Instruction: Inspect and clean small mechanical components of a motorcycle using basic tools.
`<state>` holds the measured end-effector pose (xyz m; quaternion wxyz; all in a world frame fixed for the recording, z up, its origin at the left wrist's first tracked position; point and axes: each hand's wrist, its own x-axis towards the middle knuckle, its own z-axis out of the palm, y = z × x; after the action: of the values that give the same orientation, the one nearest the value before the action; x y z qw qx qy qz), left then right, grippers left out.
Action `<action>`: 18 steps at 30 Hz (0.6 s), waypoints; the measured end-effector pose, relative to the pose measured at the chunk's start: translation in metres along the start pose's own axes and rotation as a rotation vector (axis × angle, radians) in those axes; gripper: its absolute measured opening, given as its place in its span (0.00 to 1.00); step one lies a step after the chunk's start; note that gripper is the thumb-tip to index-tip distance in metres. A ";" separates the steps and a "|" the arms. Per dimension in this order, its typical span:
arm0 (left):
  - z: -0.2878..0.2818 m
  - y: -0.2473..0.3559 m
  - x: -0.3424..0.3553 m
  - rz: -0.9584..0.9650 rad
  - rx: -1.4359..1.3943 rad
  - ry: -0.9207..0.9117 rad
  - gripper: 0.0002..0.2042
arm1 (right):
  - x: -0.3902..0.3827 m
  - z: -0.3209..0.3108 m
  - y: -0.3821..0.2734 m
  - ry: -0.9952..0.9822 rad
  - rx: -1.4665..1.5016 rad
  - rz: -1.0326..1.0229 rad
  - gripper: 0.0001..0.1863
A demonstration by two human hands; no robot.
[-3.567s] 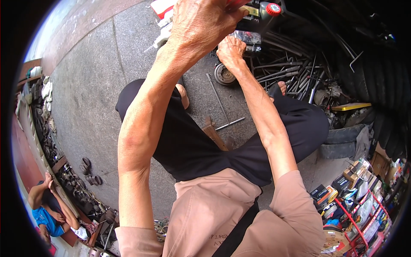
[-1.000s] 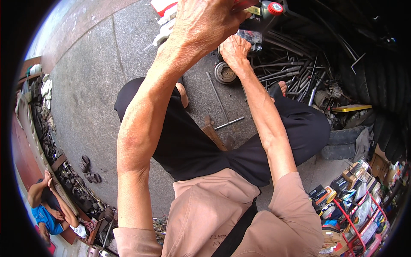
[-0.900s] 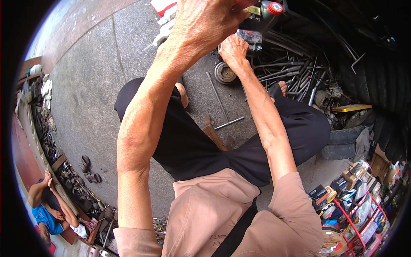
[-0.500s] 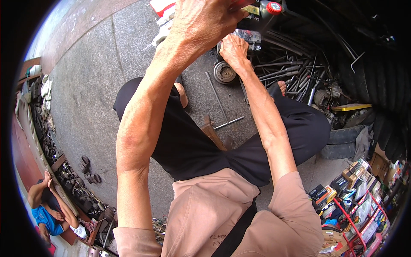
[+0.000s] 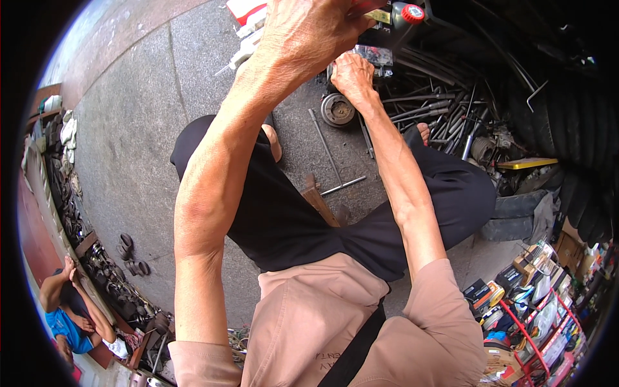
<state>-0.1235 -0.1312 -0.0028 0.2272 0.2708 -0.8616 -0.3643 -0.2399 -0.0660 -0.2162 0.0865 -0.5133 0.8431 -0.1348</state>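
My left hand [image 5: 309,32] is raised at the top edge, and its fingers are curled and partly cut off by the frame. A red piece [image 5: 367,6] shows at its fingertips, too little of it to name. My right hand [image 5: 353,72] is lower and to the right, closed, with its fingers bent away from view; whatever it grips is hidden behind it. Just below that hand lies a round, worn metal part [image 5: 338,110] with a rim. A bottle with a red cap [image 5: 412,13] stands right of my left hand.
A T-shaped metal wrench [image 5: 343,185] lies on the floor between my legs, beside a wooden piece [image 5: 320,205]. Many metal rods and tools [image 5: 451,116] are heaped at right, near dark tires [image 5: 516,216]. A yellow-edged tray [image 5: 527,163] sits there. Another person [image 5: 74,326] sits far left.
The view has shifted very slightly. Both hands keep their places and their closed grip.
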 end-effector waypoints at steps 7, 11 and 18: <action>0.003 -0.004 0.000 0.034 -0.087 0.013 0.10 | 0.001 -0.008 0.002 -0.082 0.043 0.059 0.13; 0.002 -0.011 0.000 0.089 0.008 0.044 0.10 | 0.002 -0.023 0.018 0.023 0.210 0.220 0.17; 0.005 -0.030 0.000 0.071 -0.125 0.054 0.08 | -0.041 -0.005 0.051 0.089 0.631 0.519 0.17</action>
<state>-0.1174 -0.1463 -0.0282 0.2797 0.2353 -0.8397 -0.4016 -0.2658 -0.0061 -0.2273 0.2344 -0.2256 0.8648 -0.3825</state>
